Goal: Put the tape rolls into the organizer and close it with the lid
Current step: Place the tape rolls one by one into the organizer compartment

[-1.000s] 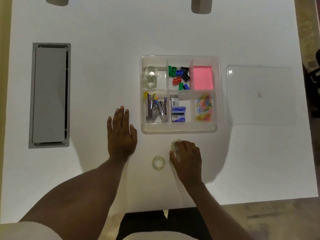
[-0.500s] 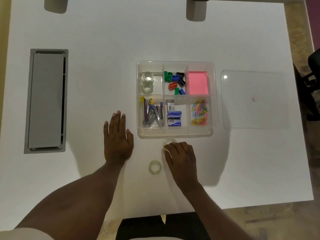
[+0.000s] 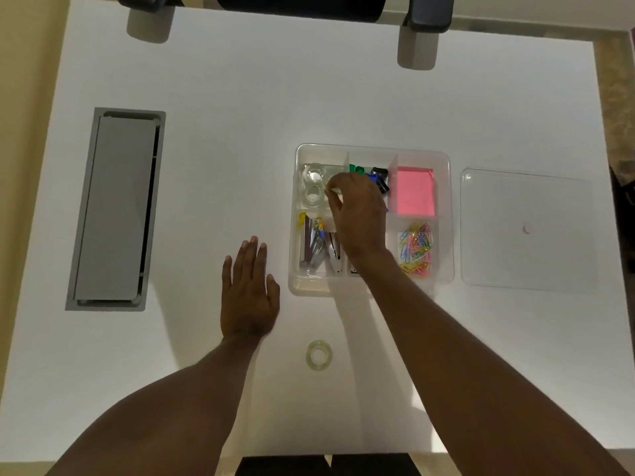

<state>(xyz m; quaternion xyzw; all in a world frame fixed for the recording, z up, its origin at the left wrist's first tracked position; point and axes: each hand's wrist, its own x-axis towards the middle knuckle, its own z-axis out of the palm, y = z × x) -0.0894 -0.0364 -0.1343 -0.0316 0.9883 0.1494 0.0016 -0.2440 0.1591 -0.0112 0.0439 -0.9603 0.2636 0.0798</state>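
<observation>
A clear plastic organizer (image 3: 446,214) with several compartments sits in the middle of the white table. Its far-left compartment holds two clear tape rolls (image 3: 313,185). My right hand (image 3: 357,211) reaches over the organizer, fingers pinched on a tape roll that is almost hidden, at the right side of that compartment. One more tape roll (image 3: 319,354) lies flat on the table near me, in front of the organizer. My left hand (image 3: 249,293) rests flat on the table, fingers spread, left of the organizer. The clear lid (image 3: 525,231) lies flat to the right of the organizer.
Other compartments hold staplers (image 3: 314,249), coloured clips (image 3: 379,178), pink sticky notes (image 3: 415,195) and paper clips (image 3: 416,249). A grey cable hatch (image 3: 115,209) is set into the table at the left. A black chair (image 3: 295,5) stands at the far edge.
My right hand picked a tape roll off the table in front of the organizer and carried it up over the far-left compartment. The left hand stayed flat.
</observation>
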